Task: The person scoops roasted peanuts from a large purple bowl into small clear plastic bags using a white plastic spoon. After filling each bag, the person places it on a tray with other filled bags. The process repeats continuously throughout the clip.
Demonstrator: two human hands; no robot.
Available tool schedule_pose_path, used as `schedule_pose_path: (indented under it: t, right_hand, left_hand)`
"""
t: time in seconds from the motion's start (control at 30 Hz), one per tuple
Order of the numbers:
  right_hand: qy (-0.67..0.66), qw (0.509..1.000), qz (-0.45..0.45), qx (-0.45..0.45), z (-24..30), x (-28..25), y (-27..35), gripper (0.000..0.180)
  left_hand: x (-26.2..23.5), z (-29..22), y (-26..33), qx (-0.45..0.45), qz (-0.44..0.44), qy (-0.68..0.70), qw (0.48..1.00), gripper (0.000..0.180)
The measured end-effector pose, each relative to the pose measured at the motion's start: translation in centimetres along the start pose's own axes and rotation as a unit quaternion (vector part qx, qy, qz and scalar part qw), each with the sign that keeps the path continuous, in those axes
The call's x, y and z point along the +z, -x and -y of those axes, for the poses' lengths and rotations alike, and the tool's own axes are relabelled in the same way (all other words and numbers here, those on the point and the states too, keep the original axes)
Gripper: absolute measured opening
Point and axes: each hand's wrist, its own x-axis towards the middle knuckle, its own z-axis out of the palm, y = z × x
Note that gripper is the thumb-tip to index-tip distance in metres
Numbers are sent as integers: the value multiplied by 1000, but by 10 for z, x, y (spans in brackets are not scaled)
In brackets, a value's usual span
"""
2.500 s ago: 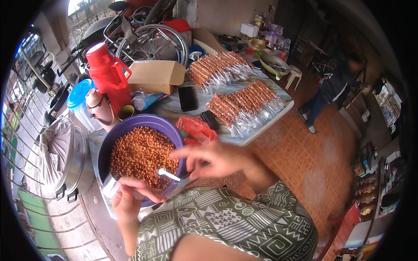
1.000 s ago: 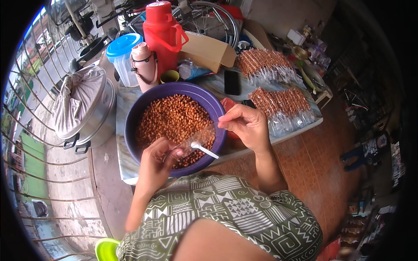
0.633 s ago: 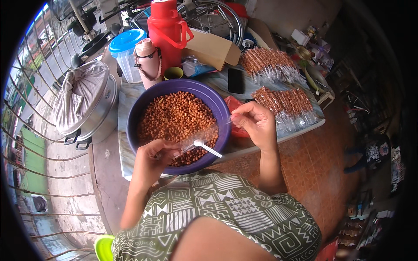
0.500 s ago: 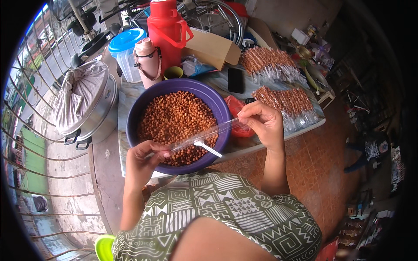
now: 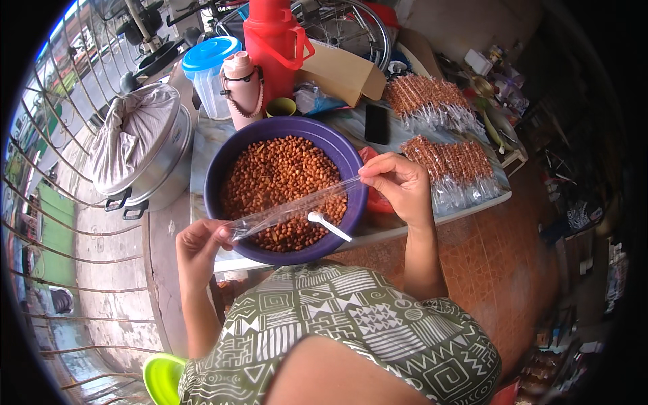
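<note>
A long, narrow clear plastic bag (image 5: 290, 208) is stretched between my hands, over the near part of a purple basin (image 5: 211, 182). My left hand (image 5: 202, 246) pinches one end beyond the basin's near left rim. At the other end, past the right rim, my right hand (image 5: 397, 182) pinches the bag between thumb and fingers. No contents show in the bag. Reddish-brown peanuts (image 5: 280, 175) fill much of the basin. A white plastic spoon (image 5: 331, 227) rests on them, its handle over the near right rim.
Packed peanut strips (image 5: 428, 98) lie in two groups on the table's right. A black phone (image 5: 376, 124) and open cardboard box (image 5: 337, 71) lie behind the basin. Farther left stand a red flask (image 5: 268, 40), pink bottle (image 5: 241, 91), blue-lidded container (image 5: 210, 74) and cloth-covered pot (image 5: 145, 155).
My left hand has moved left, drawing the bag out longer and straighter between my hands. My right hand has shifted slightly left. The whole view has shifted a little.
</note>
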Motion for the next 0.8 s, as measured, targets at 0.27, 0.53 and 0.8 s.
schedule_pose_path:
  t: [0.27, 0.53, 0.8]
  right_hand:
    - [81, 992, 92, -35, 1, 63, -3, 11]
    - [82, 975, 188, -79, 5, 110, 5, 12]
    - [103, 967, -212, -101, 66, -48, -44, 61]
  left_hand:
    - [-87, -28, 31, 52, -77, -209, 974, 58]
    - [41, -16, -1, -28, 141, -190, 971, 21]
    - [26, 4, 11, -91, 147, -75, 982, 20]
